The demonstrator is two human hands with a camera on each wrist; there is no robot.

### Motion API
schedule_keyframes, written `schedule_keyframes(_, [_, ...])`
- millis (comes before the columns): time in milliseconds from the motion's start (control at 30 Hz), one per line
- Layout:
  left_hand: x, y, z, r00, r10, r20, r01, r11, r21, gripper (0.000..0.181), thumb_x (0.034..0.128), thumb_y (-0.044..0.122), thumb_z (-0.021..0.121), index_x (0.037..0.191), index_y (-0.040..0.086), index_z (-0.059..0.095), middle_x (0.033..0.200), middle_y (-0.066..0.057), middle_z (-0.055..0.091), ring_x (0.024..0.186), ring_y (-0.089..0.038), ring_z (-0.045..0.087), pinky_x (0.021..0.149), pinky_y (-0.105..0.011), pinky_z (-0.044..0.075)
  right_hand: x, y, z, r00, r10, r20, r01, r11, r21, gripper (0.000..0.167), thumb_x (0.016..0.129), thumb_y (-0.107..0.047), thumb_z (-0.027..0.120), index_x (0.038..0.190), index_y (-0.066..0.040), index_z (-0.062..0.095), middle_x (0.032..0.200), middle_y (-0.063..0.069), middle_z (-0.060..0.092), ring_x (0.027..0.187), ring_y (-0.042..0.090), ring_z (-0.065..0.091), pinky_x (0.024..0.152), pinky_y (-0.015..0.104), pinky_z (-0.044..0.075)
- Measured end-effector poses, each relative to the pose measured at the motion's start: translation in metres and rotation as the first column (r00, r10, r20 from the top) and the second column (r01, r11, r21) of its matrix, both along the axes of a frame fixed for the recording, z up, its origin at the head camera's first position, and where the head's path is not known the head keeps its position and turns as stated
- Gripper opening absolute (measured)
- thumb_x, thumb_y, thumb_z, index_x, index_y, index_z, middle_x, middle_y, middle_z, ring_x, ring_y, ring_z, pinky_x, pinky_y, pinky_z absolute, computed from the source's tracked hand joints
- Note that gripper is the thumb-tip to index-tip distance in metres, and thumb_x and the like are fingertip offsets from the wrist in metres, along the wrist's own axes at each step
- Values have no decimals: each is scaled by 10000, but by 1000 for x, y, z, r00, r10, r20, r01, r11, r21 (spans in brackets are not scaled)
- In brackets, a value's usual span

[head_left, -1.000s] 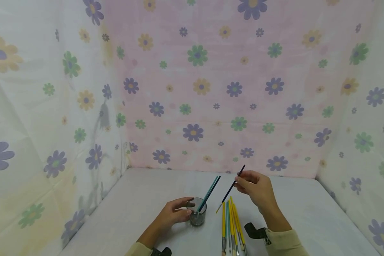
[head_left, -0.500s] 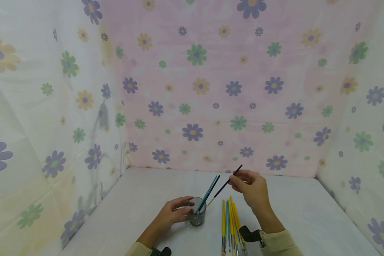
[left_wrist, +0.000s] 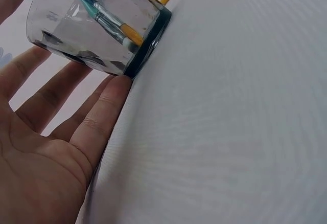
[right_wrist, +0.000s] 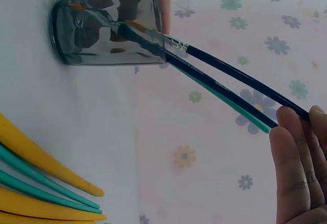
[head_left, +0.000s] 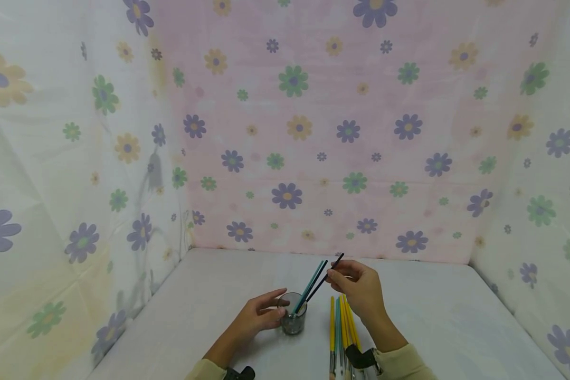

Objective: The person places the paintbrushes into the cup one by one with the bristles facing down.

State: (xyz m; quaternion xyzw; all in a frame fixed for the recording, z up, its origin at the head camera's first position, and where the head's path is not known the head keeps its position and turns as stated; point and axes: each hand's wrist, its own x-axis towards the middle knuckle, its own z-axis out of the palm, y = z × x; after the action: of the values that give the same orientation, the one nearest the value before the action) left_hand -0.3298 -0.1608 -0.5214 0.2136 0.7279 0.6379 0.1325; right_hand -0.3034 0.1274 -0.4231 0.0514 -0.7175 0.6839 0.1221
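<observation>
Daisy-printed cloth in pink and white hung around three sides of a white-covered table. On it stood a clear drinking glass, with the left hand holding it, fingers against one side and thumb against the other. Two paintbrushes leaned together inside, a dark blue one and a teal one, their bristle ends down at the base and handles slanting out past the rim. Above and to the right, the right hand pinched another dark blue paintbrush near the top of its handle between thumb and fingers. That brush slanted down to the rim, its orange bristles showing through the wall; whether they were inside or behind could not be told. Yellow-handled paintbrushes and teal-handled paintbrushes lay side by side on the table, beneath the right forearm, near the glass.
</observation>
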Motion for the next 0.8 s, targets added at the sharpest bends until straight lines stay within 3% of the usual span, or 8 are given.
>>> schedule_keyframes(200, [2, 3, 3, 1000, 4, -30, -4, 1000, -21, 597, 1028, 275, 669, 1569, 148, 453, 1487, -227, 558, 1318, -369, 605, 938, -438, 602, -2, -7, -10, 999, 41, 18, -42, 999, 9, 242, 904, -153, 815, 1107, -40, 747, 1012, 137, 762, 898, 272, 782, 754, 299, 633])
schedule_keyframes(300, [4, 7, 7, 997, 50, -65, -54, 997, -60, 614, 981, 319, 736, 1541, 229, 499, 1483, -185, 576, 1304, -356, 618, 962, -500, 586, -2, -11, -14, 999, 45, 22, -45, 998, 33, 244, 903, -162, 818, 1104, -42, 749, 994, 122, 762, 889, 255, 784, 742, 293, 633])
schedule_keyframes(433, [9, 12, 14, 977, 123, -173, -150, 977, -152, 633, 904, 390, 814, 1475, 366, 545, 1483, -96, 600, 1310, -342, 616, 996, -602, 539, -2, -16, -19, 999, 37, 35, -39, 997, 67, 226, 911, -171, 811, 1094, -52, 750, 986, 110, 765, 884, 238, 786, 738, 286, 632])
schedule_keyframes(500, [10, 14, 20, 966, 131, -225, -175, 966, -191, 656, 881, 404, 835, 1469, 377, 547, 1492, -84, 594, 1325, -352, 604, 1003, -604, 534, -3, -18, -20, 999, 34, 41, -37, 996, 79, 217, 916, -167, 806, 1091, -51, 748, 977, 109, 765, 879, 236, 786, 737, 286, 631])
schedule_keyframes(667, [4, 16, 41, 957, 60, -284, -147, 944, -297, 700, 857, 411, 856, 1481, 332, 549, 1515, -67, 575, 1339, -347, 595, 1020, -529, 548, -6, -21, -23, 999, 22, 46, -27, 995, 99, 211, 924, -153, 796, 1097, -46, 742, 965, 95, 772, 868, 226, 789, 729, 291, 633])
schedule_keyframes(800, [0, 13, 57, 955, 11, -295, -116, 933, -340, 737, 835, 391, 879, 1486, 276, 554, 1505, -38, 585, 1298, -332, 629, 998, -487, 568, -7, -22, -27, 997, 43, 66, -50, 993, 109, 224, 935, -160, 785, 1116, -38, 735, 983, 87, 780, 881, 221, 789, 741, 305, 635])
